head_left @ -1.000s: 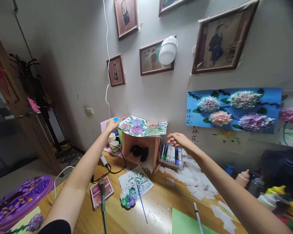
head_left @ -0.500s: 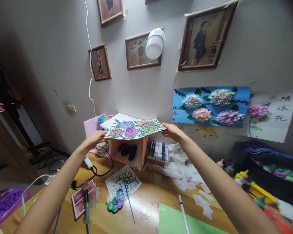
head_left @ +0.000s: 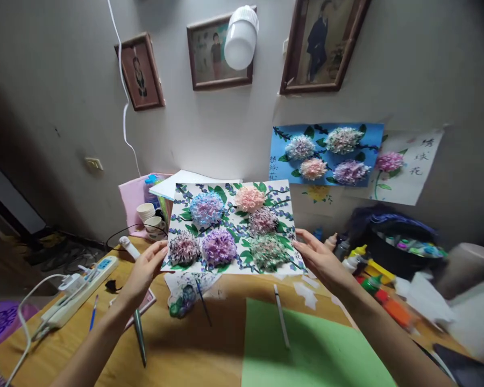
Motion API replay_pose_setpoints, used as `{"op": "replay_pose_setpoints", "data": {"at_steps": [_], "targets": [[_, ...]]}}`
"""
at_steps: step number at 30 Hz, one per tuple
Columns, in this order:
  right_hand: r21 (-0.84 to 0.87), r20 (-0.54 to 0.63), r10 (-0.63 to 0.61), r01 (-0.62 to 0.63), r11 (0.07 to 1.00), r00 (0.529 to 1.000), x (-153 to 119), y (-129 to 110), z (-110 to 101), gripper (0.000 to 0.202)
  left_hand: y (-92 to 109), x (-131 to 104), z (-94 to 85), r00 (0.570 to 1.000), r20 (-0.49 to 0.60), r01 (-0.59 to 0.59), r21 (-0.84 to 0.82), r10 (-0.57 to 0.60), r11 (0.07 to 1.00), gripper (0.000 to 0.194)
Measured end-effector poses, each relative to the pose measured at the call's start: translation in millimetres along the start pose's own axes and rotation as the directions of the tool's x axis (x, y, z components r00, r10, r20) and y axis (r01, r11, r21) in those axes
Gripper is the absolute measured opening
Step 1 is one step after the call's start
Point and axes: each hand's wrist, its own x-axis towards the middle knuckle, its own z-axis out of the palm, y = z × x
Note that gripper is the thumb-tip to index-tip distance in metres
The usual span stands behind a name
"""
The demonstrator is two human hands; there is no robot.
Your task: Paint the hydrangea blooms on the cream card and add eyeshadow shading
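Note:
Between my two hands, a white sheet of flower artwork point(head_left: 242, 226) hangs above the table, tilted toward me. Puffy paper flowers in blue, peach, purple, dark pink and green stand out from it, among painted green leaves and purple sprigs. My left hand point(head_left: 147, 264) pinches its lower left edge. Its lower right edge is gripped by my right hand point(head_left: 317, 258). Below the sheet lie a paint palette point(head_left: 182, 302) and a thin blue paintbrush point(head_left: 203, 301). The artwork hides part of the table's back.
A green sheet point(head_left: 306, 349) with a white pen point(head_left: 281, 317) on it covers the front right. At left are a power strip point(head_left: 80, 290) and a dark-handled brush point(head_left: 140, 338). Paper cups point(head_left: 146, 211) stand behind. Paint bottles point(head_left: 358, 251) crowd the right. A blue flower picture point(head_left: 326, 156) hangs on the wall.
The artwork has come nearer and lower, and its face has tipped up toward me. Both hands moved with it, still holding its edges. The camera view has shifted.

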Motion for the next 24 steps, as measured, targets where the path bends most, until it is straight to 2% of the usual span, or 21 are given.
{"op": "replay_pose_setpoints", "data": {"at_steps": [2, 4, 8, 10, 13, 15, 19, 24], "targets": [[0.032, -0.027, 0.052, -0.051, 0.998, 0.998, -36.8, 19.0, -19.3, 0.052, -18.5, -20.1, 14.3, 0.992, 0.085, 0.103, -0.102, -0.095, 0.989, 0.042], [0.040, -0.085, 0.105, -0.102, 0.994, 0.991, -69.9, 36.0, -36.7, 0.056, -34.0, -32.0, 32.4, 0.966, 0.189, 0.213, -0.209, -0.174, 0.955, 0.040], [0.028, -0.208, 0.143, -0.140, 0.990, 0.968, -120.4, 65.2, -61.6, 0.060, -55.0, -37.1, 79.9, 0.858, 0.409, 0.461, -0.349, -0.310, 0.816, 0.051], [0.034, -0.263, 0.152, -0.148, 0.988, 0.953, -137.6, 77.0, -69.9, 0.060, -62.2, -36.8, 104.9, 0.819, 0.467, 0.518, -0.350, -0.334, 0.781, 0.055], [0.124, -0.300, 0.173, -0.141, 0.982, 0.938, -154.4, 90.7, -80.0, 0.055, -72.1, -38.0, 134.7, 0.789, 0.514, 0.547, -0.339, -0.337, 0.765, 0.056], [0.242, -0.310, 0.179, -0.105, 0.965, 0.934, -160.5, 98.8, -86.6, 0.047, -77.8, -39.0, 147.1, 0.770, 0.545, 0.568, -0.349, -0.332, 0.745, 0.059], [0.455, -0.374, 0.213, -0.021, 0.890, 0.903, -164.7, 116.9, -98.6, 0.039, -82.0, -36.7, 159.4, 0.735, 0.589, 0.617, -0.374, -0.336, 0.692, 0.057], [0.528, -0.378, 0.268, -0.032, 0.849, 0.886, -165.9, 130.6, -101.8, 0.031, -80.3, -28.2, 170.2, 0.717, 0.597, 0.654, -0.396, -0.360, 0.645, 0.051]]}}
